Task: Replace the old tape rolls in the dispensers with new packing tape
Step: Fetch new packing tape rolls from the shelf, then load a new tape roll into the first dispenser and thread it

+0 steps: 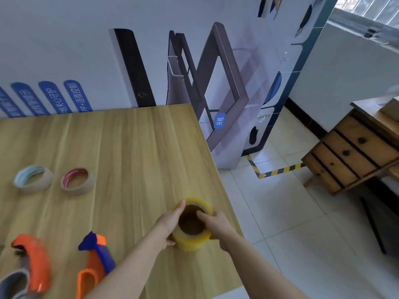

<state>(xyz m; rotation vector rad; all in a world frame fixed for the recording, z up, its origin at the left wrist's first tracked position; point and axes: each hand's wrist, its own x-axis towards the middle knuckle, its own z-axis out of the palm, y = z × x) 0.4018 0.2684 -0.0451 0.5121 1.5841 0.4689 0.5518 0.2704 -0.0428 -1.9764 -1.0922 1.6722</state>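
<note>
Both hands are gripping the thick yellow translucent packing tape roll (194,225) near the right edge of the light wooden table (129,147). My left hand (170,223) is wrapping its outer wall from the left, thumb low against the side. My right hand (216,227) is clamping the right side, with a fingertip hooking over the rim into the brown cardboard core. Cannot tell if the roll is sitting on the table or lifted slightly.

Two thin, nearly spent rolls are lying flat well apart at far left: one with a pale blue core (33,180), one with a red core (77,181). They look like the old ones, already out.

Two dispensers are waiting at lower left, apart from the roll: an orange handheld tape dispenser (32,268), and an orange and blue tape dispenser (97,260) nearer my left arm.

Probably this is the new-roll pickup. To do it well I am keeping an even squeeze so the slick film does not slip, finding the loose tape end first, and checking the unwind direction before seating the core on the nearer dispenser's hub, sticky side facing down at the blade.
</note>
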